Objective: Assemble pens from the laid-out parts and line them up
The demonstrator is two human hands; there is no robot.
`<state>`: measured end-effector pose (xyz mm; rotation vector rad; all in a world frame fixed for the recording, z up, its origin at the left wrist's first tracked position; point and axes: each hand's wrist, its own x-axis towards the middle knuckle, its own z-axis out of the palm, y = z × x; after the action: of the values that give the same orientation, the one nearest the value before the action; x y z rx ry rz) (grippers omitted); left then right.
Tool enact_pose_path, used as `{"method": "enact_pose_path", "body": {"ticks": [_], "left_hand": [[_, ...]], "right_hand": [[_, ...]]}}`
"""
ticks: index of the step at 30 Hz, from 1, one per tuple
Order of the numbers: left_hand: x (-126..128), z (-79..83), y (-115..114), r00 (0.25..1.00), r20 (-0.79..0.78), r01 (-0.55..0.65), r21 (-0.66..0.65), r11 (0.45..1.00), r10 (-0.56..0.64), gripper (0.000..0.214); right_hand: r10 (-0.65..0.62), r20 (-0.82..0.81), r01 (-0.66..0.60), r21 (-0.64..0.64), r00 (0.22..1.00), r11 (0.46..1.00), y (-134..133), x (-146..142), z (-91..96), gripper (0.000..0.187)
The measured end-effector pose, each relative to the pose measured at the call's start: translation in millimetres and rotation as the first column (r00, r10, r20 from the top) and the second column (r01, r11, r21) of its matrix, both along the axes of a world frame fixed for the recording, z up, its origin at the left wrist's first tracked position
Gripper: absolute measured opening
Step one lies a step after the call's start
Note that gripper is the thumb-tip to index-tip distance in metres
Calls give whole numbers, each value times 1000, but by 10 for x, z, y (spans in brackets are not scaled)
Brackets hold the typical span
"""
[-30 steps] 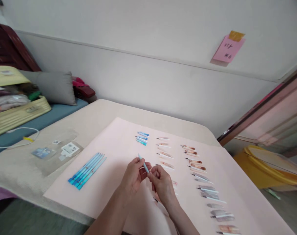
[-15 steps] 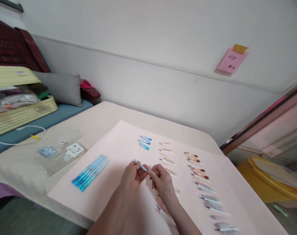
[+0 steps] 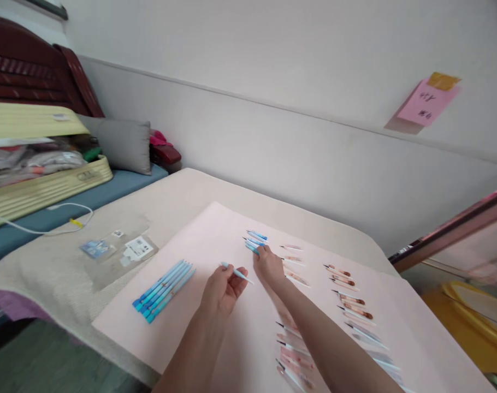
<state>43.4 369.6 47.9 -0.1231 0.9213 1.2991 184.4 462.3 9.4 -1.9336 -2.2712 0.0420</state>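
1. The slim, pale-blue, plastic-looking pen barrel with a thin white end (image 3: 236,272) is just below the middle of the frame, tilted, in the left hand (image 3: 224,287). Thumb and fingers pinch its upper part; the white end sticks out free.
2. It is probably light, stiff and smooth enough to roll; the shaft seems the best hold, as the thin end could bend.
3. The right hand (image 3: 270,263) is at centre, fingertips at the short blue-and-white pen parts (image 3: 257,237); whether it grips one, I cannot tell.
4. Left of centre, long blue patterned pens (image 3: 166,289) lie side by side; brown-and-white pen parts (image 3: 350,299) lie at right.
5. All these rest on a flat, pale-pink sheet (image 3: 224,215) over a cream cloth cover (image 3: 248,197).
6. A clear plastic bag (image 3: 109,267) lies at left.
7. Beyond: a grey pillow (image 3: 128,144) at upper left, a pink paper note (image 3: 427,103) on the white wall (image 3: 273,65) at upper right, a yellow tub (image 3: 465,314) at lower right.
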Motion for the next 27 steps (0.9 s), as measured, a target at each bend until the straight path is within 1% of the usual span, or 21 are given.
{"method": "enact_pose_path", "body": {"ticks": [5, 9, 13, 16, 18, 22, 27], "left_hand": [[-26, -25, 23, 1000, 15, -21, -8, 1000, 21, 7], [-22, -8, 23, 1000, 14, -18, -14, 1000, 18, 8], [-31, 23, 17, 1000, 3, -16, -11, 1000, 16, 8], [-41, 25, 16, 1000, 6, -24, -4, 1000, 24, 8], [-39, 18, 17, 999, 9, -30, -2, 1000, 30, 8], [-33, 8, 6, 999, 21, -30, 0, 1000, 30, 7], [-93, 30, -16, 998, 30, -48, 21, 999, 48, 8]], "right_hand": [[-14, 66, 16, -33, 998, 999, 36, -87, -78, 25], [-38, 67, 42, -61, 997, 997, 77, -102, -86, 26], [-82, 23, 83, -81, 996, 993, 55, -52, -51, 27], [-114, -36, 109, -122, 993, 987, -39, 1, -37, 22], [-110, -90, 96, -149, 990, 984, -112, 7, -50, 18], [-107, -186, 75, -170, 977, 983, -169, -72, -115, 17], [-170, -193, 139, -165, 966, 976, -115, -180, -156, 26]]}}
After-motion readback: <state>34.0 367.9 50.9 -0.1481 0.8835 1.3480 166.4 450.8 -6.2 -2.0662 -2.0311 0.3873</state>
